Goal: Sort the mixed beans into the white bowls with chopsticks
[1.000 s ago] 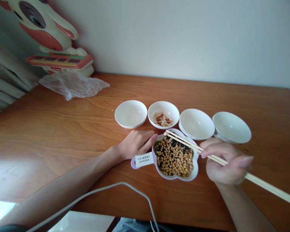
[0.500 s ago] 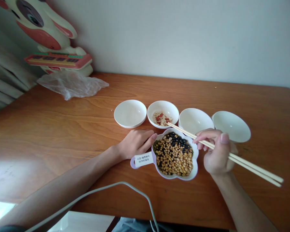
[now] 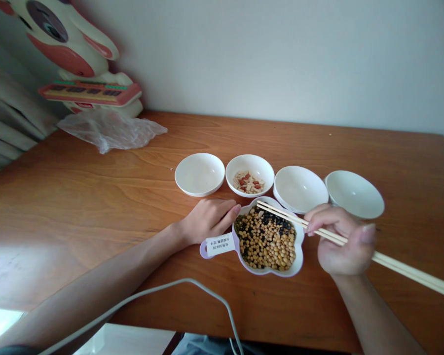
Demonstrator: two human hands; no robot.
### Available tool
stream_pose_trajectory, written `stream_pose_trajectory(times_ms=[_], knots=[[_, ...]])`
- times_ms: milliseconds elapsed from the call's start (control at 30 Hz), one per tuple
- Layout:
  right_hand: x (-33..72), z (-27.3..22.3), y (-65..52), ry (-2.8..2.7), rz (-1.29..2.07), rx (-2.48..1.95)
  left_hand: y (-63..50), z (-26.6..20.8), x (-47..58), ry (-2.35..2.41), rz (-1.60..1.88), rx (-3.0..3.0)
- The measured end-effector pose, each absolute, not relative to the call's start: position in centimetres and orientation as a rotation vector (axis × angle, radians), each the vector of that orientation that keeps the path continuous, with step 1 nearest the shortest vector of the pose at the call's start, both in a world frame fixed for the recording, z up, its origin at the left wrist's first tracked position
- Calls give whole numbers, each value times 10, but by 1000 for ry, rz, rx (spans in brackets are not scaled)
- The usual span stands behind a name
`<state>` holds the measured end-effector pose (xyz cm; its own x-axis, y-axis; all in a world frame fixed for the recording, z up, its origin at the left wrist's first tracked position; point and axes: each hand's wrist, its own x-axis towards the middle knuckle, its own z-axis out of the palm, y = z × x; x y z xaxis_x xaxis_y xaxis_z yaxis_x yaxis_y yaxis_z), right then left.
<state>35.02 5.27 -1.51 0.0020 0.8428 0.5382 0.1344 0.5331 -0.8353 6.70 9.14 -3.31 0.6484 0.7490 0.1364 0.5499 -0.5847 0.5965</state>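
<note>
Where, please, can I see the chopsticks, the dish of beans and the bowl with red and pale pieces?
Chopsticks [image 3: 403,268]: head view, rear part of the shafts.
Dish of beans [image 3: 299,252]: head view, white inner wall, right side.
Bowl with red and pale pieces [image 3: 250,161]: head view, inner wall at the far side.

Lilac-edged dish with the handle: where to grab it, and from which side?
Probably the handle, from the left: it juts left beyond the rounded lobes of the dish and is much narrower, so easier to close on. The left hand lies just beyond it, so the near side looks freer. Keep it level: the dish is open and full of loose beans.
</note>
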Motion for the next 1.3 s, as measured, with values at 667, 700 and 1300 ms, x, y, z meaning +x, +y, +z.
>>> stream_pose_trajectory(times_ms=[667,700,1300], knots=[[353,-23,55,-1818,633,-904,91,-34,67,1014,532,2341],[353,-22,55,-1826,629,-908,91,-33,67,1016,528,2338],[350,-23,54,-1719,604,-856,91,-34,67,1020,532,2352]])
